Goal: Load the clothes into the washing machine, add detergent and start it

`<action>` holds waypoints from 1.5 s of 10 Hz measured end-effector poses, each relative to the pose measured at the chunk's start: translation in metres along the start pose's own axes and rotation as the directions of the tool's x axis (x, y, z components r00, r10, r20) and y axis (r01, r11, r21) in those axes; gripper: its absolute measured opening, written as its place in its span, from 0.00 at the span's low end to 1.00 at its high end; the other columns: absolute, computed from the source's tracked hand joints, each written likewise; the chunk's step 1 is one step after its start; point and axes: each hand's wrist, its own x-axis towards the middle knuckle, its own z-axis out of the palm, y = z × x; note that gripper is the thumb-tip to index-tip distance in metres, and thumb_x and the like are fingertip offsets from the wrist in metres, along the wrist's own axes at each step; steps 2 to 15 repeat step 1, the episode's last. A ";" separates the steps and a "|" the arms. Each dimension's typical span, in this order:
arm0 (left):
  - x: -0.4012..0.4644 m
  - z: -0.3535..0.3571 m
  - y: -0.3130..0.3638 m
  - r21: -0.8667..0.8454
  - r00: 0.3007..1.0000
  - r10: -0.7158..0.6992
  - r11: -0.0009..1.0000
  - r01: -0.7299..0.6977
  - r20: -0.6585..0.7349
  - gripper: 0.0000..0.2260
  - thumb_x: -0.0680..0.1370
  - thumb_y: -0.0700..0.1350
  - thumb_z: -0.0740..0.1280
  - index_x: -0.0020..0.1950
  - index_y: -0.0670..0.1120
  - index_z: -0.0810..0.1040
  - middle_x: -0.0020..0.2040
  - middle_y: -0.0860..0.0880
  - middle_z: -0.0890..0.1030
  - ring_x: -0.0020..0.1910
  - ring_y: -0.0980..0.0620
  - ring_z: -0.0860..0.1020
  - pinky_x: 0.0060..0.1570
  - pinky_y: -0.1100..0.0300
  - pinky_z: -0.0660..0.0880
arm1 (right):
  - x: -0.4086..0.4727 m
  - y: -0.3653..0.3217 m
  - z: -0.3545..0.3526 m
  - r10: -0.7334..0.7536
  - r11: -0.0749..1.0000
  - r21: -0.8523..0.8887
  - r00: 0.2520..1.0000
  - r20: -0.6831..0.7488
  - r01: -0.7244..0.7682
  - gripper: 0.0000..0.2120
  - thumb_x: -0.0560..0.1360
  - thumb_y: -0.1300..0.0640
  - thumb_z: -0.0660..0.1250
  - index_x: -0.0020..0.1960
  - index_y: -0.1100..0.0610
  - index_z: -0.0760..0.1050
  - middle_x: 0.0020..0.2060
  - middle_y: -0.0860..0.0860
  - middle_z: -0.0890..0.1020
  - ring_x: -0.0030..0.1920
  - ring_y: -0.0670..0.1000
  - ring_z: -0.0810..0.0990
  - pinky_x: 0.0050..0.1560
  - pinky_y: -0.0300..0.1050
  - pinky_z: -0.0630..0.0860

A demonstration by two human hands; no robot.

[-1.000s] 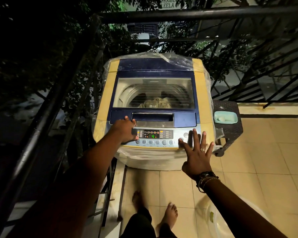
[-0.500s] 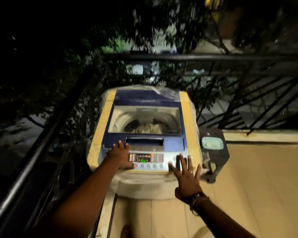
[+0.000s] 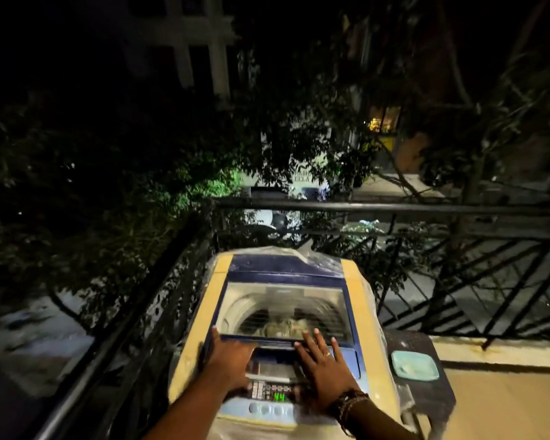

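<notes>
A blue and yellow top-loading washing machine (image 3: 358, 300) stands at the bottom centre against the balcony railing, wrapped in clear plastic. Its glass lid (image 3: 286, 304) is closed, and a beige heap of clothes (image 3: 283, 327) shows through it inside the drum. The control panel (image 3: 275, 393) is lit and its green display reads 44. My left hand (image 3: 232, 360) lies flat on the front of the lid, fingers spread. My right hand (image 3: 326, 366), with a ring and wrist bands, lies flat beside it, over the lid handle. Neither hand holds anything.
A dark plastic stool (image 3: 426, 398) stands right of the machine with a teal lidded container (image 3: 415, 365) on it. A black metal railing (image 3: 394, 209) runs behind and along the left. Beyond it are dark trees and a building. Beige tiled floor (image 3: 505, 408) lies to the right.
The camera has tilted up, so the machine sits lower in view. Both hands have moved forward from the control panel onto the front of the lid. The display still reads 44.
</notes>
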 end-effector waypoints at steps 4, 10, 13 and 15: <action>0.024 -0.040 -0.020 0.033 0.991 -0.003 0.999 0.007 -0.131 0.38 0.74 0.64 0.68 0.79 0.53 0.60 0.71 0.46 0.75 0.73 0.43 0.68 0.74 0.30 0.44 | 0.031 0.001 -0.055 0.014 0.999 0.052 0.991 -0.134 -0.007 0.45 0.65 0.29 0.60 0.76 0.51 0.68 0.78 0.55 0.65 0.76 0.61 0.66 0.76 0.58 0.36; 0.024 -0.040 -0.020 0.033 0.991 -0.003 0.999 0.007 -0.131 0.38 0.74 0.64 0.68 0.79 0.53 0.60 0.71 0.46 0.75 0.73 0.43 0.68 0.74 0.30 0.44 | 0.031 0.001 -0.055 0.014 0.999 0.052 0.991 -0.134 -0.007 0.45 0.65 0.29 0.60 0.76 0.51 0.68 0.78 0.55 0.65 0.76 0.61 0.66 0.76 0.58 0.36; 0.024 -0.040 -0.020 0.033 0.991 -0.003 0.999 0.007 -0.131 0.38 0.74 0.64 0.68 0.79 0.53 0.60 0.71 0.46 0.75 0.73 0.43 0.68 0.74 0.30 0.44 | 0.031 0.001 -0.055 0.014 0.999 0.052 0.991 -0.134 -0.007 0.45 0.65 0.29 0.60 0.76 0.51 0.68 0.78 0.55 0.65 0.76 0.61 0.66 0.76 0.58 0.36; 0.024 -0.040 -0.020 0.033 0.991 -0.003 0.999 0.007 -0.131 0.38 0.74 0.64 0.68 0.79 0.53 0.60 0.71 0.46 0.75 0.73 0.43 0.68 0.74 0.30 0.44 | 0.031 0.001 -0.055 0.014 0.999 0.052 0.991 -0.134 -0.007 0.45 0.65 0.29 0.60 0.76 0.51 0.68 0.78 0.55 0.65 0.76 0.61 0.66 0.76 0.58 0.36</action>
